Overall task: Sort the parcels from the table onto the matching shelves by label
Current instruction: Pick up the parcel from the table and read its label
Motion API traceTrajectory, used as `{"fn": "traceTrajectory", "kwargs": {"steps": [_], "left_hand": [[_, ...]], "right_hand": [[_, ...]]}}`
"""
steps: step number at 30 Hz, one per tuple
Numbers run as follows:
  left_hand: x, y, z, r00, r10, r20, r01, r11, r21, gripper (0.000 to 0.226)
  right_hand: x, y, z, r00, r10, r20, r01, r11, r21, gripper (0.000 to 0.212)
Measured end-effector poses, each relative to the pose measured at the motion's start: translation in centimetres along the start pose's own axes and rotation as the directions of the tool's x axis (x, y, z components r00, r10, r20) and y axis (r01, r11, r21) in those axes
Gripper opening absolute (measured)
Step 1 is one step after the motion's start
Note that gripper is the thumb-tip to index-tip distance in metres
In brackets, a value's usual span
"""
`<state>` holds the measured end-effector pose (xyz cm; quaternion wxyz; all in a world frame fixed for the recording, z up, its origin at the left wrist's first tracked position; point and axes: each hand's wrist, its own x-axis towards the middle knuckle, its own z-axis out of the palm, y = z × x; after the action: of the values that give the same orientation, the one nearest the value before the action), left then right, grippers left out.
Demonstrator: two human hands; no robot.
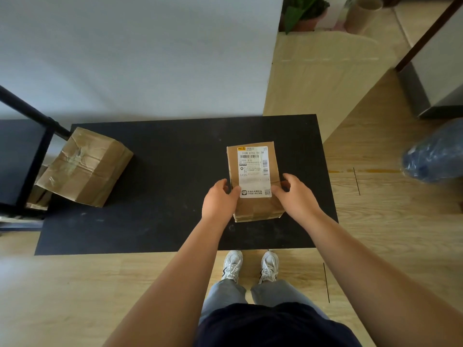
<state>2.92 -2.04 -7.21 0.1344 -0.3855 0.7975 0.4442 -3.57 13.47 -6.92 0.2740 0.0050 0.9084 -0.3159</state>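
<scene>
A small brown cardboard parcel (pixel 253 209) with a white shipping label facing up lies on the right half of the black table (pixel 162 171). My left hand (pixel 219 200) grips its left side and my right hand (pixel 295 194) grips its right side, thumbs resting on the label. A larger, crumpled brown parcel (pixel 86 167) wrapped in clear tape lies at the table's left end, apart from both hands. A black shelf frame (pixel 27 156) stands at the far left, with more cardboard parcels (pixel 38 196) partly hidden under it.
A white wall rises behind the table. Wooden floor surrounds it. A blue plastic bag (pixel 433 152) lies on the floor to the right. A potted plant (pixel 304 13) and a cardboard tube (pixel 363 15) stand far back right. My shoes (pixel 250 265) are at the table's near edge.
</scene>
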Motion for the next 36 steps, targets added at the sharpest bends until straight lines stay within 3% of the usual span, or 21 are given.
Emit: {"fn": "traceTrajectory", "kwargs": {"steps": [4,9,13,27,32,36], "left_hand": [[0.0,0.4,-0.2,0.994,-0.025,0.106,0.042,0.986,-0.158,0.033],[-0.4,0.5,-0.4,0.994,-0.036,0.104,0.057,0.978,-0.203,0.031],[-1.5,1.4,-0.9,0.998,0.001,0.061,0.017,0.957,-0.288,0.034],[-6.2,7.0,-7.8,0.996,0.085,-0.002,-0.067,0.767,-0.638,0.027],[-7.4,7.8,-10.1,0.988,0.148,-0.047,-0.141,0.724,-0.675,0.024],[-7.6,8.5,-11.6,0.974,0.206,-0.094,-0.215,0.707,-0.673,0.037]], "right_hand": [[0.3,-0.3,-0.1,0.999,0.021,0.04,-0.024,0.998,0.066,0.046],[0.4,-0.4,-0.2,0.996,0.053,0.075,-0.065,0.985,0.159,0.041],[0.1,-1.0,-1.4,0.998,0.056,0.023,-0.06,0.968,0.245,0.044],[-5.0,-6.9,-8.2,0.98,-0.085,-0.181,0.165,0.852,0.496,0.035],[-6.9,-8.3,-9.2,0.955,-0.155,-0.251,0.272,0.796,0.541,0.031],[-8.0,-9.1,-9.4,0.939,-0.195,-0.283,0.33,0.741,0.584,0.031]]}}
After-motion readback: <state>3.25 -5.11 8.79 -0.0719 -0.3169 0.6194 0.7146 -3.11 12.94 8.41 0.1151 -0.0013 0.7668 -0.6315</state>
